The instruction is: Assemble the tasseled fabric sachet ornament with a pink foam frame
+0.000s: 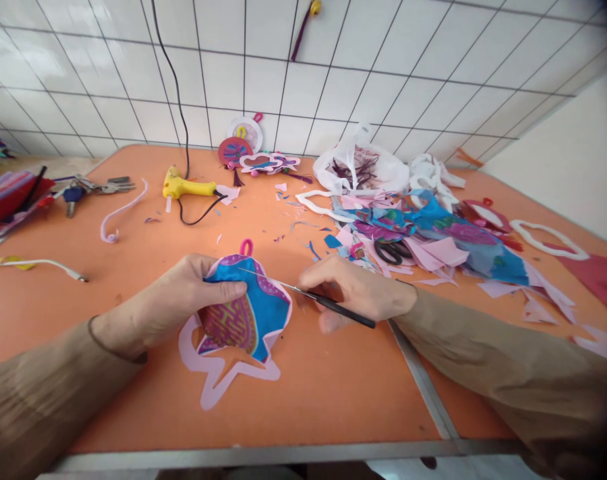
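My left hand (193, 293) is closed on a piece of blue and purple patterned fabric (270, 303) with a pale pink edge, thumb on top. A bright pink loop (246, 247) sticks up from its top. Below the fabric, partly covered by it, is a pale pink star-like cut-out frame (218, 380). My right hand (353, 287) is closed around a slim tool (340, 309) with a black handle and a thin metal end. The metal end lies across the upper part of the fabric. Whether it is under or over the pink backing, I cannot tell.
A yellow glue gun (190, 188) lies at the back with its cord running up. Right of centre, black-handled scissors (393, 253) sit among fabric and paper scraps (443, 253). A white plastic bag (388, 170) stands behind. Keys (96, 187) and a white cable (48, 263) lie left.
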The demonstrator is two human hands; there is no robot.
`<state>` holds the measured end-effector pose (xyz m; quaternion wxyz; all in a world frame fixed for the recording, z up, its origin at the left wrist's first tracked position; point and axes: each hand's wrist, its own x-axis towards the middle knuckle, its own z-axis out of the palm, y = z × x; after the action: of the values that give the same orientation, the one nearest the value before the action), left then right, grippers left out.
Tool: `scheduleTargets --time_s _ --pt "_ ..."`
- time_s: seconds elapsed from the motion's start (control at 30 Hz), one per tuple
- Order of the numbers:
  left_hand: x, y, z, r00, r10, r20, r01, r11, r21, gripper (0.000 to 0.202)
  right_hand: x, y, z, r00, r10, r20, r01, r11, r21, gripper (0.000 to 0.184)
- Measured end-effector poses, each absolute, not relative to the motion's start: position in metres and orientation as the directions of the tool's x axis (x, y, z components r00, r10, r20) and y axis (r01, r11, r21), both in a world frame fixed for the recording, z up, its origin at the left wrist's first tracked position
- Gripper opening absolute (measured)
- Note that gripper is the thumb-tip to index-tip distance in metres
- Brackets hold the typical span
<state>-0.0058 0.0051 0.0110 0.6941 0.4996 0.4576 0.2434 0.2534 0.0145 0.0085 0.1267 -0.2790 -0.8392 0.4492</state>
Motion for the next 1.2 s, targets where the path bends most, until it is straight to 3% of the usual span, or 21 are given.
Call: scheduleTargets --time_s 0.87,1.2 --pt "-0.0106 0.0088 0.0078 0.556 0.732 -0.394 0.091 0.418 0.904 0.019 0.2547 0.0181 0.0035 -0.812 0.584 0.000 0.320 0.446 -0.836 0.058" --pt "-0.0125 0.0096 0.0053 0.547 0.738 -0.395 0.116 0.401 0.909 0.022 0.2553 0.0184 0.0052 -0.807 0.588 -0.051 0.363 0.428 -0.828 0.060"
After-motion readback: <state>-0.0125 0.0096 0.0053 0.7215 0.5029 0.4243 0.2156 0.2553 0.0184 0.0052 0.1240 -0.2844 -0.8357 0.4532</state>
